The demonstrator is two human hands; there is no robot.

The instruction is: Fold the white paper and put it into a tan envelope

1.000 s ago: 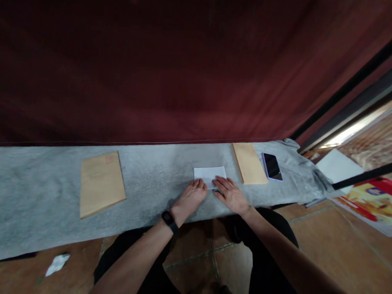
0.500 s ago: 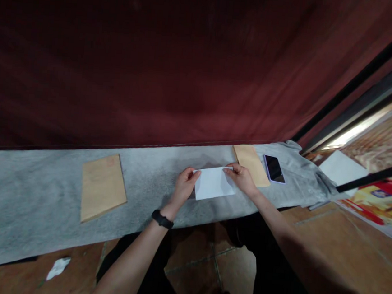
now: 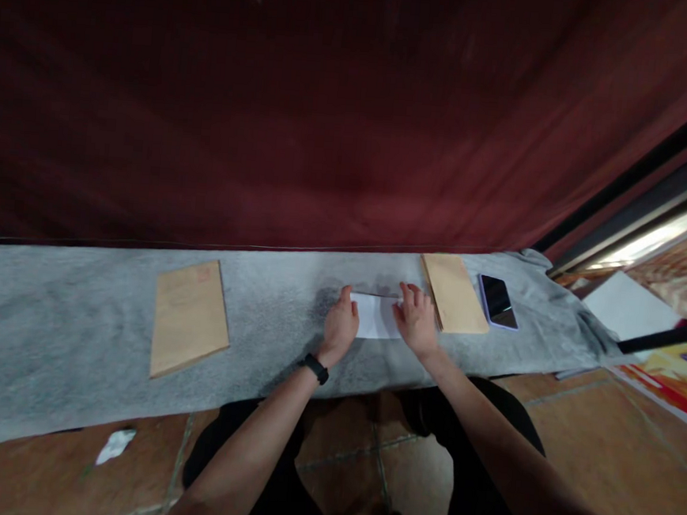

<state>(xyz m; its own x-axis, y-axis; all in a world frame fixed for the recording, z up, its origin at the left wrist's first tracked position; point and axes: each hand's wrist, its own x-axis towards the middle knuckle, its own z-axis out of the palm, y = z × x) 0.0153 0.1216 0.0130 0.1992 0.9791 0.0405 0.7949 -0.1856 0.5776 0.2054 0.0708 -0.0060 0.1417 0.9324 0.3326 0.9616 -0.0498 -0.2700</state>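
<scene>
White paper (image 3: 378, 317) is held between the 2 hands, over the cloth-covered tabletop (image 3: 279, 316); whether the cloth is touched by it cannot be told. Its left end is pinched by the left hand (image 3: 341, 325); its right end is met by the right thumb, the fingers of the right hand (image 3: 417, 323) being partly raised, so a closed grip there cannot be confirmed. The sheet could be skewed or buckled if uneven pressure is applied. The brown stack (image 3: 456, 294) just beside could be nudged by the knuckles, and the phone (image 3: 499, 301) pushed in turn; the left-hand stack (image 3: 190, 317), well apart, is judged little exposed
</scene>
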